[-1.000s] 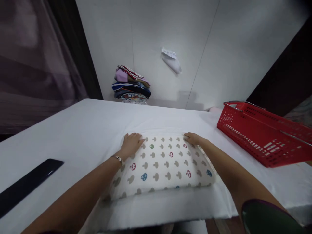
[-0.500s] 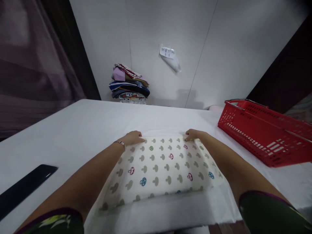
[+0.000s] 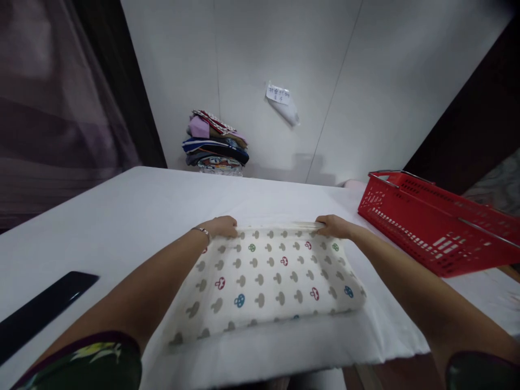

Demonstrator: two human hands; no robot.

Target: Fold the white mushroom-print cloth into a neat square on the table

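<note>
A cream cloth printed with mushrooms (image 3: 268, 279) lies folded on the white-covered table in front of me. Most of its mushrooms are grey-beige, with a few in red, blue and green. My left hand (image 3: 222, 226) grips its far left edge, fingers curled over the fabric. At the far right corner, my right hand (image 3: 333, 226) pinches the same edge. Between the two hands that edge is stretched nearly straight and slightly raised. The fingertips under the fabric are hidden.
A red plastic basket (image 3: 430, 227) with metal handles stands on the right. Folded clothes (image 3: 217, 143) are stacked at the back by the wall. A dark flat object (image 3: 44, 309) lies on the left of the white table (image 3: 134, 211). A paper note (image 3: 279, 95) hangs on the wall.
My right hand has shifted slightly right along the far edge, which now looks lifted and tauter. The cloth's right side has drawn in. My left hand stays nearly in place.
</note>
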